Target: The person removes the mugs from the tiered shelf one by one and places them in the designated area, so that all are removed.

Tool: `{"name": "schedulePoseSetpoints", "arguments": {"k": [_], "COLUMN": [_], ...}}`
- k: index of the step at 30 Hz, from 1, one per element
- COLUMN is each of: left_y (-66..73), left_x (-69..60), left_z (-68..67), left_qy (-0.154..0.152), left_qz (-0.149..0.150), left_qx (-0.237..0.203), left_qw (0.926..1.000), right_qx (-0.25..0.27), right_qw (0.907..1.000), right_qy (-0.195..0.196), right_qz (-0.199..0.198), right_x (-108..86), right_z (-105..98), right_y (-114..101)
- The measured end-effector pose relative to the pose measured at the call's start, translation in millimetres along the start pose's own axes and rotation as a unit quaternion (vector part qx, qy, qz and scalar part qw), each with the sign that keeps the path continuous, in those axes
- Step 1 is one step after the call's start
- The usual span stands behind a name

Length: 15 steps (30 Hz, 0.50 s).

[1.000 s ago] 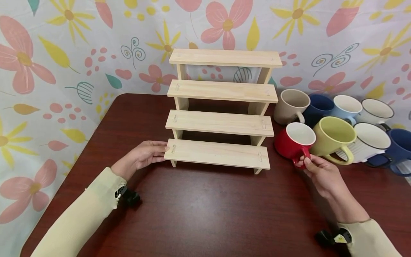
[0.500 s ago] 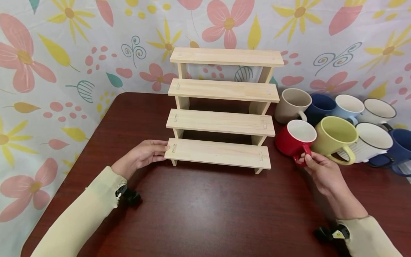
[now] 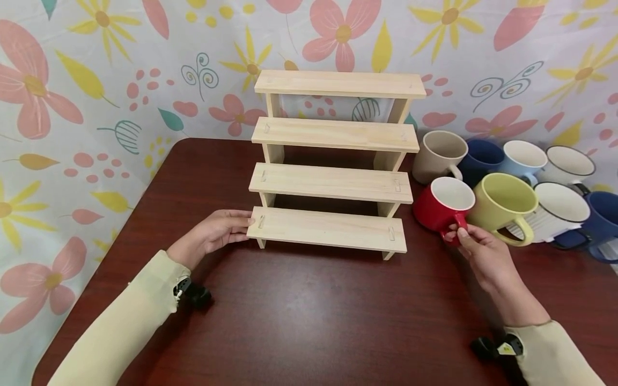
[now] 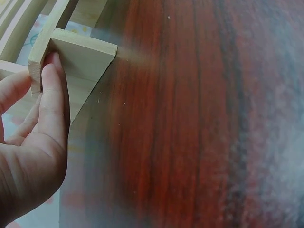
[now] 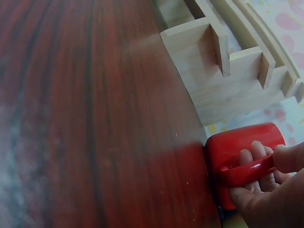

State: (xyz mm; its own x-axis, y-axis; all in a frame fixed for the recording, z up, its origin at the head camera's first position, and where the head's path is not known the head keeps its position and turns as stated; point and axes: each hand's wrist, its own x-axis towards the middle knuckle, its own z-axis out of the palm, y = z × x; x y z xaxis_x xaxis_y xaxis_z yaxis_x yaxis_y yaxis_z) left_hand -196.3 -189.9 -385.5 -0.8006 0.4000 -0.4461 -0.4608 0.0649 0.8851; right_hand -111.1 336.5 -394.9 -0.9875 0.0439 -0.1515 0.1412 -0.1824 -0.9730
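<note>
A tiered wooden stand (image 3: 328,228) with several bare shelves stands at the middle of the table. At the left end of its lowest shelf, my left hand (image 3: 212,236) pinches the board, thumb on top and fingers beneath; the left wrist view shows the hand (image 4: 38,137) at the board's end (image 4: 35,71). To the right of the stand, a red mug (image 3: 436,212) with a white inside stands upright. My right hand (image 3: 487,257) grips its handle. In the right wrist view, fingers pass through the red mug's (image 5: 247,137) handle (image 5: 249,172).
Right of the red mug stand a yellow-green mug (image 3: 504,201), a white mug with a dark rim (image 3: 562,203) and a blue mug (image 3: 603,214). Behind them are a beige mug (image 3: 436,155) and several others. A flowered cloth (image 3: 145,69) hangs behind the dark table (image 3: 309,311).
Almost nothing has moved. The right hand keeps its grip on the red mug's handle and the left hand stays on the shelf's end; the head view has shifted slightly.
</note>
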Motion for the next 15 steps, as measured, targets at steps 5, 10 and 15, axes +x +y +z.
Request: {"name": "schedulePoseSetpoints", "arguments": {"k": [5, 10, 15], "left_y": [-1.0, 0.9, 17.1], "left_x": [-0.6, -1.1, -12.8], "left_z": [0.1, 0.1, -1.3], "left_qy": [0.005, 0.018, 0.048], "left_qz": [0.006, 0.014, 0.047], "left_qx": [0.005, 0.071, 0.214], "left_qw": [1.0, 0.9972, 0.9744], "right_qx": [-0.006, -0.075, -0.347], "right_qw": [0.9999, 0.9968, 0.934], "right_qy": [-0.01, -0.02, 0.021], "right_qz": [0.005, -0.015, -0.081], "right_x": [-0.1, -3.6, -14.3], "right_z": [-2, -11, -16], "right_y": [-3, -8, -33]}}
